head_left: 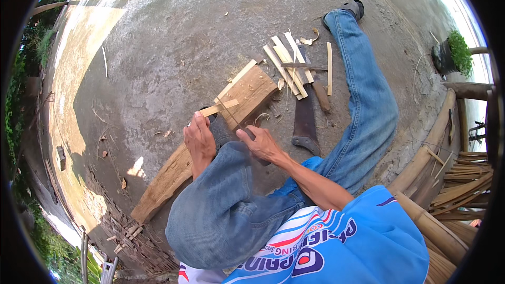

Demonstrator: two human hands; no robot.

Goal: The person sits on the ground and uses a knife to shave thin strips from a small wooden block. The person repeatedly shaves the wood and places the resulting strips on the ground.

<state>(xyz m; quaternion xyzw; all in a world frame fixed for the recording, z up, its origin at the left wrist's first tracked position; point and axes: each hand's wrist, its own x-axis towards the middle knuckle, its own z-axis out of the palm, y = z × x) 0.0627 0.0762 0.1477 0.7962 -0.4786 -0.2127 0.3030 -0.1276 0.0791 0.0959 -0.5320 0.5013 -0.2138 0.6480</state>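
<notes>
I sit on a concrete floor with my left knee (pixel 221 205) raised and my right leg (pixel 368 100) stretched out. My left hand (pixel 199 141) grips a pale bamboo strip (pixel 220 108) that rests on a long wooden plank (pixel 252 92). My right hand (pixel 261 145) is closed on the handle of a knife; its thin dark blade (pixel 231 117) crosses the strip on the plank. Several split bamboo strips (pixel 289 66) lie in a loose pile just beyond the plank.
A handsaw (pixel 305 121) lies on the floor right of the plank, with a brown-handled tool (pixel 321 98) beside it. Thick bamboo poles (pixel 428 152) and a bundle of strips (pixel 465 179) lie at the right. A potted plant (pixel 455 50) stands far right. A woven mat (pixel 131 239) lies lower left.
</notes>
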